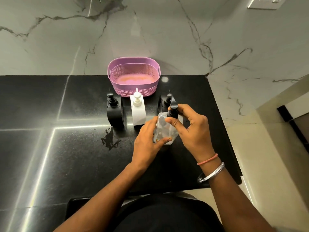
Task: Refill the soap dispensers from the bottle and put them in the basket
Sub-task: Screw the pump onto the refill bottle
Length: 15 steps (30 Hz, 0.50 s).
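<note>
Left hand (147, 139) grips clear bottle (163, 131) body | right hand (189, 129) pinches black pump (173, 111) directly above, axis upright | basket (133, 76) beyond, empty.

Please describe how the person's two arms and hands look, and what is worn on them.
Both forearms are bare, with no sleeves or gloves in view. The left hand wears nothing visible. The right hand has on its wrist a thin pink band and a silver bangle. No rings are visible.
</note>
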Motion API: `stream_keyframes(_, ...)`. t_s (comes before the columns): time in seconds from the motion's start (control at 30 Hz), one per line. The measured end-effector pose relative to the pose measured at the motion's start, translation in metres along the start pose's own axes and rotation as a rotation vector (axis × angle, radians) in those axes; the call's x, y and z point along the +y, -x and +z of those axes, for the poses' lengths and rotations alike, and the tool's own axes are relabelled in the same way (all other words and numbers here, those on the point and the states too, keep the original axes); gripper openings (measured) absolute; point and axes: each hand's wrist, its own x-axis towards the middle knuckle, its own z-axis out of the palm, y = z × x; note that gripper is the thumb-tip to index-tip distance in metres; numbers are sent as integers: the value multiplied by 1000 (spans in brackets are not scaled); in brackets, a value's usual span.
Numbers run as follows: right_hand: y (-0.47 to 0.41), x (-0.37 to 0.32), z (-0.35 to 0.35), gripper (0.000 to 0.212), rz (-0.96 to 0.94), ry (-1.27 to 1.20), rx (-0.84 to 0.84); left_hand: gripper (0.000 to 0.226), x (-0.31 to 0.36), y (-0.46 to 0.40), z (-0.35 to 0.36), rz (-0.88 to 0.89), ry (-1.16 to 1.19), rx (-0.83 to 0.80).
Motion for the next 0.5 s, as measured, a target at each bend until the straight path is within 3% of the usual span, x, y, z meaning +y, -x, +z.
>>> stream_keyframes(0.5,-3,8,3,40,53,-76,54,78,-3,-5,1,-3,-8,-27)
